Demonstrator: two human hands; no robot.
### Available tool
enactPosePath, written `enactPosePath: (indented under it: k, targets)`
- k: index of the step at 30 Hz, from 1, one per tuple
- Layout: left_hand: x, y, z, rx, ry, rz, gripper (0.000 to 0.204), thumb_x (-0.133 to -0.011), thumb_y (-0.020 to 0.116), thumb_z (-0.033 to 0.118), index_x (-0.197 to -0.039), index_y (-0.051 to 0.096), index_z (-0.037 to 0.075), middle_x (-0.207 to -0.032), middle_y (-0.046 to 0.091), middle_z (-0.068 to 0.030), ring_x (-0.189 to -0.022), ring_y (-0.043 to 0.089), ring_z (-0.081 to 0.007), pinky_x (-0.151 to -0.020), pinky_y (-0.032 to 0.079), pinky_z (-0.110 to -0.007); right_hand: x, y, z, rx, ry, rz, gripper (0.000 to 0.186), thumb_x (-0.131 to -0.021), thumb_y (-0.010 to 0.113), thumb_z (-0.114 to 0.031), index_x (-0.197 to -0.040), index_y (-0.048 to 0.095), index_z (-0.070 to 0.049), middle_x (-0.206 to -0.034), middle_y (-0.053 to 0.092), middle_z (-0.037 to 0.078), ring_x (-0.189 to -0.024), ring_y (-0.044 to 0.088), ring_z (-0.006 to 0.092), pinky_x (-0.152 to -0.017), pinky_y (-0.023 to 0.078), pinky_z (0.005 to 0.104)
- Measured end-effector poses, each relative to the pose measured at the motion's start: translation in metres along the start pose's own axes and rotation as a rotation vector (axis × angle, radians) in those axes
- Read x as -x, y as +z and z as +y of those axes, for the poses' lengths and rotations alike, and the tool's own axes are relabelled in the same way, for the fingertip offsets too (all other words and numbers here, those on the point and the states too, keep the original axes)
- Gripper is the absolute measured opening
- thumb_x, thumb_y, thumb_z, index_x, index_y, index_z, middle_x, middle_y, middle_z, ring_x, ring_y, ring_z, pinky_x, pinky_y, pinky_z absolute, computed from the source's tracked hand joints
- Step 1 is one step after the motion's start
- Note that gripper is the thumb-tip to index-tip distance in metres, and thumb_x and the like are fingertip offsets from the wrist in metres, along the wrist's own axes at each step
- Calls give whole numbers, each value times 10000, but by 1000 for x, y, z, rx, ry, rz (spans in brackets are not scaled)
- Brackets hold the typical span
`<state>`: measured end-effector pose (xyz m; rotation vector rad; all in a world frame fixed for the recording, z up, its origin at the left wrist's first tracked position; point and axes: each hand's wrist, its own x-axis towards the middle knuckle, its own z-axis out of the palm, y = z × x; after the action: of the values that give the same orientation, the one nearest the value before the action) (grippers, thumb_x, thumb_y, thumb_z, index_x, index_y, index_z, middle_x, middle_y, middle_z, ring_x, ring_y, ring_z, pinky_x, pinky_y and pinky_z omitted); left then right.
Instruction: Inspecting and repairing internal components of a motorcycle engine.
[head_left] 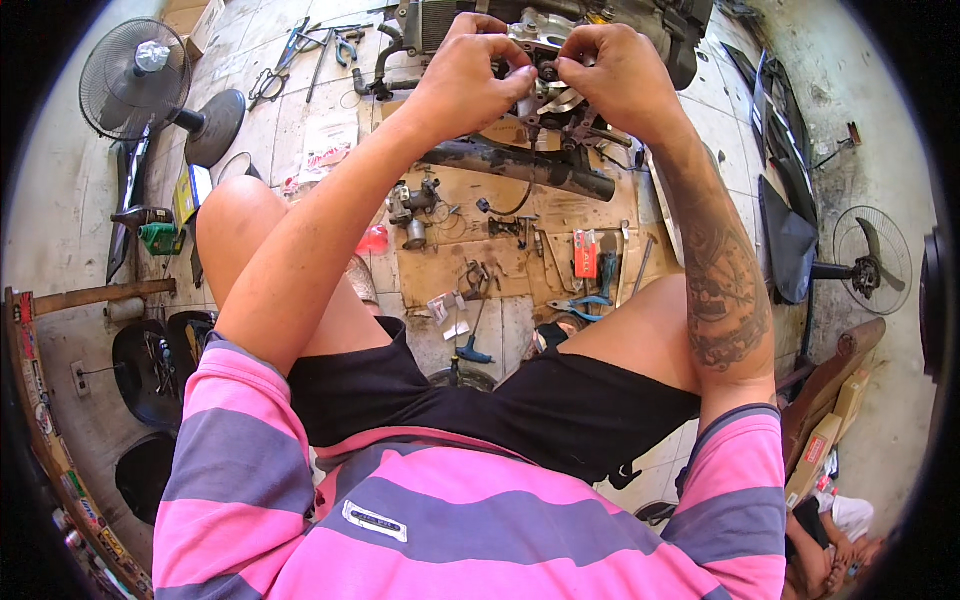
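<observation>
At the top middle, both my arms reach out to a motorcycle engine [545, 40] of grey metal. My left hand [472, 80] is closed at its left side, thumb and forefinger curled together; whatever lies between them is hidden. Facing it, my right hand [622, 78] is closed too, its thumb and fingertips pinched beside a small dark round part [547, 71] on the engine. Whether it grips that part cannot be made out. Just below the hands a thick dark tube [520, 165] lies across, with a thin black cable [525, 200] hanging over it.
Cardboard [430, 265] covers the floor, bearing a carburetor-like metal part [413, 212], blue-handled pliers [580, 305], a red box [585, 253] and a blue-handled tool [472, 350]. Fans stand left [135, 80] and right [870, 250]. Black fairing panels [785, 235] lean at right. Another person [835, 550] sits lower right.
</observation>
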<state>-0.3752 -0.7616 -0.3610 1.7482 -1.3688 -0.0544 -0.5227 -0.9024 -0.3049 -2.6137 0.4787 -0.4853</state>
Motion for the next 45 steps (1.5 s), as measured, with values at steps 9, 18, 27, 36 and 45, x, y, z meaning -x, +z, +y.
enactPosePath:
  k: [9,18,27,36,45]
  targets:
    - [1,9,-2,1,-3,42,207,-848,733,238,-939,762,54,-1240,574,-202,-1222,537,-342,-1053,441,-390,-4,-1,2,33,-44,-38,222,-836,677,-198,-907,708,10,-725,667,128,-671,651,212,-669,516,343]
    - [0,-5,29,18,-39,-18,159,-827,715,114,-919,713,-15,-1240,547,-275,-1220,528,-407,-1044,445,-417,-9,-5,7,-49,-76,-109,174,-831,670,-148,-864,677,22,-716,645,87,-662,585,155,-669,499,321]
    - [2,-6,23,-1,-25,-9,162,-821,712,111,-897,713,-31,-1210,561,-276,-1183,556,-402,-1028,458,-407,-9,-13,9,-92,-49,-148,160,-824,670,-133,-849,673,25,-671,574,32,-649,518,100,-614,451,295]
    - [0,-2,0,20,-9,80,203,-846,701,220,-971,757,70,-1187,601,-193,-1154,588,-344,-1024,459,-403,-14,-17,16,-93,-21,-165,149,-834,688,-144,-844,692,5,-660,553,-18,-594,484,53,-529,397,265]
    - [1,-4,6,72,-19,69,260,-855,722,273,-989,760,53,-1176,610,-199,-1122,612,-337,-994,482,-393,-8,-13,10,-134,9,4,233,-827,704,-211,-861,733,17,-677,671,65,-610,601,103,-587,479,276]
